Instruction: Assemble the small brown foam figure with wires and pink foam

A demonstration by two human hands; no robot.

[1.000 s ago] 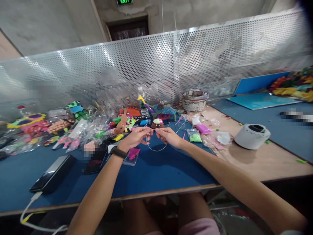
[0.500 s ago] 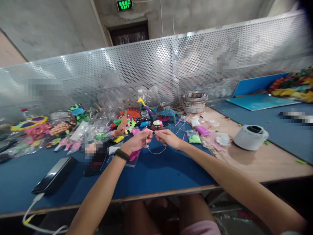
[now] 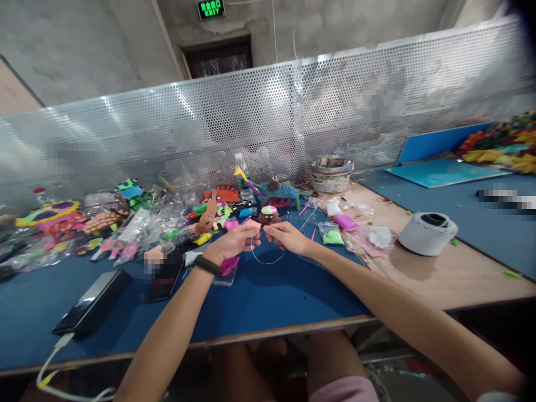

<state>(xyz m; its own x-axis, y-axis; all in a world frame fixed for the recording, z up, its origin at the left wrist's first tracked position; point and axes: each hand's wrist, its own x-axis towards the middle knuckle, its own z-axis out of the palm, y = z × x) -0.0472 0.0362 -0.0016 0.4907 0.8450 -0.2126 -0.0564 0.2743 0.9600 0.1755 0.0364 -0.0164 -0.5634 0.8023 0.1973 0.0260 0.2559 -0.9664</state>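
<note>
My left hand (image 3: 238,241), with a dark band at the wrist, is closed in a pinch on one end of a thin pale wire (image 3: 268,263). Facing it, my right hand (image 3: 288,237) pinches the other end, so the wire sags in a loop below my fingers. The fingertips nearly meet, and any small piece between them is too tiny to make out. Just behind them sits a brown clay figure (image 3: 268,219) with eyes and a pink-and-green top. A magenta packet (image 3: 229,266) lies under my left wrist.
Colourful clay animals and clear bags crowd the left and back, before a perforated metal screen (image 3: 234,117). A power bank (image 3: 90,301) with a cable lies front left. To the right are a bag of green clay (image 3: 332,234), a white roll (image 3: 427,234) and a woven basket (image 3: 331,174).
Both hands stay close together over the same spot, with the fingertips shifted slightly. A small dark bit seen between them earlier no longer shows. The view has drifted a little.
</note>
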